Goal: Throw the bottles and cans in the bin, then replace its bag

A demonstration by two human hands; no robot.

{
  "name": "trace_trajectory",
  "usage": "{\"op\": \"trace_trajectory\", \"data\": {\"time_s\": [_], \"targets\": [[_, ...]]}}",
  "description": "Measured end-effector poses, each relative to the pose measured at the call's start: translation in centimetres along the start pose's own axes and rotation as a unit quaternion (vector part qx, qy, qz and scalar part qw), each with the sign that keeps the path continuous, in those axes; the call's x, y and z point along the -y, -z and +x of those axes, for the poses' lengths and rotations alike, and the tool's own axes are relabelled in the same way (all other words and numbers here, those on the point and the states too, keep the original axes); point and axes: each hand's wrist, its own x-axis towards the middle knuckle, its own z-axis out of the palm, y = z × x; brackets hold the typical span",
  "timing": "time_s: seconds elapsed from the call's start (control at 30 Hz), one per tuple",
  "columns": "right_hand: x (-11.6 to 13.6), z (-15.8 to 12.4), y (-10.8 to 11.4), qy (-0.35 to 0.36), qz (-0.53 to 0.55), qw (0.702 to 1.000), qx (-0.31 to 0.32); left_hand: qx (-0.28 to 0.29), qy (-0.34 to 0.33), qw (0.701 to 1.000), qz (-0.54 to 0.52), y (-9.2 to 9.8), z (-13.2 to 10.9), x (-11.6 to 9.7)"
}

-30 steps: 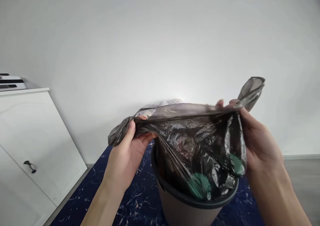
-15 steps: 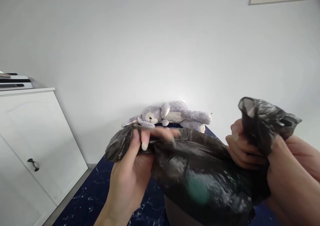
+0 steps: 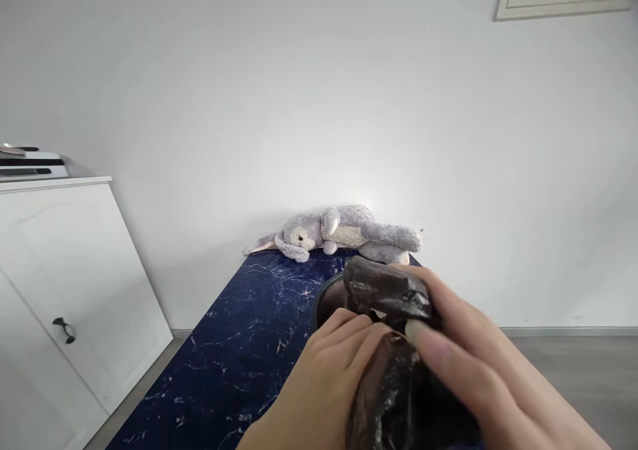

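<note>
A thin black plastic bag (image 3: 386, 287) is bunched up between my two hands. My left hand (image 3: 331, 377) is closed on the gathered plastic, its fingers curled and their tips hidden. From the other side my right hand (image 3: 466, 350) pinches the bag, thumb in front and fingers behind. One bunched end sticks up above the hands, and shiny folds hang below them. Just behind my left hand shows part of a dark round container rim (image 3: 323, 297); the hands and bag cover the rest of it.
The container stands on a dark blue marble-patterned table (image 3: 239, 343). A grey plush rabbit (image 3: 343, 227) lies on its side at the far end, against the white wall (image 3: 319, 91). A white cabinet (image 3: 74, 270) with a dark handle stands to the left.
My hands have come together from far apart, drawing the stretched bag into a narrow bunch. The container's rim and more of the tabletop now show.
</note>
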Motion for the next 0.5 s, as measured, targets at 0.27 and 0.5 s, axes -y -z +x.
{"op": "trace_trajectory", "data": {"time_s": [0.27, 0.5], "targets": [[2.8, 2.1, 0.8, 0.181, -0.095, 0.972, 0.117, -0.147, 0.124, 0.98, 0.042, 2.3, -0.1, -1.3], [2.5, 1.2, -0.3, 0.244, -0.152, 0.956, 0.06, -0.251, 0.117, 0.955, 0.111, 0.4, -0.3, -3.6]]}}
